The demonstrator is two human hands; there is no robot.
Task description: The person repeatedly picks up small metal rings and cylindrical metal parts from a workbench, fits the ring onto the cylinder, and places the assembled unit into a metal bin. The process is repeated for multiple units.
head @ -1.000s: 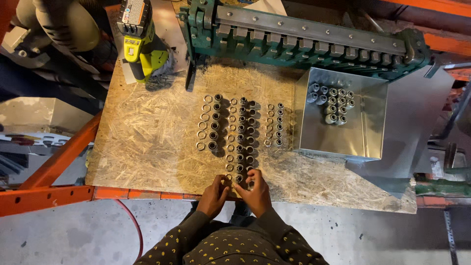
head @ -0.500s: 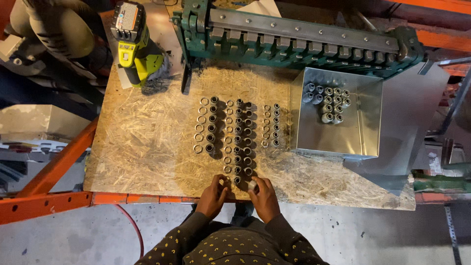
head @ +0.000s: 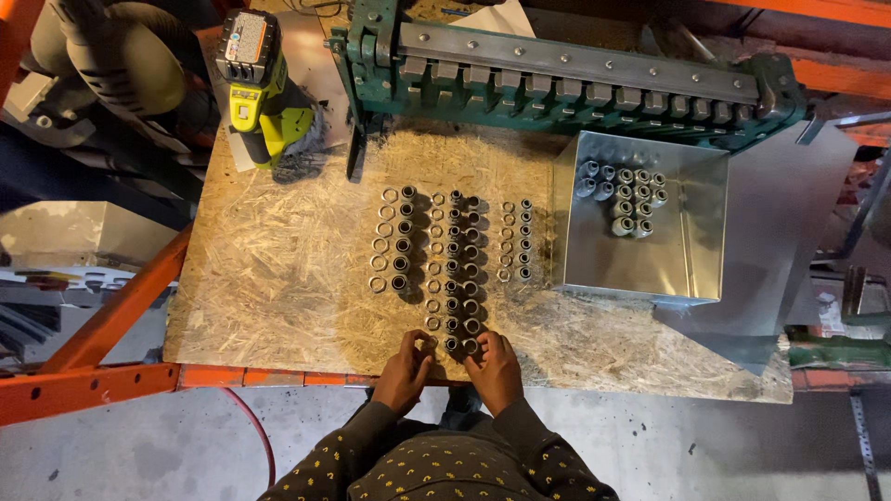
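Both hands have edged apart at the bench's (head: 278, 297) near edge, the left hand (head: 406, 369) and right hand (head: 492, 369) now fingering the last metal rings (head: 453, 345) of the rows, fingers curled, grip impossible to tell.

The small dark metal sockets (head: 453, 345) beneath both hands' fingertips are too tiny to tell whether gripped or merely touched.
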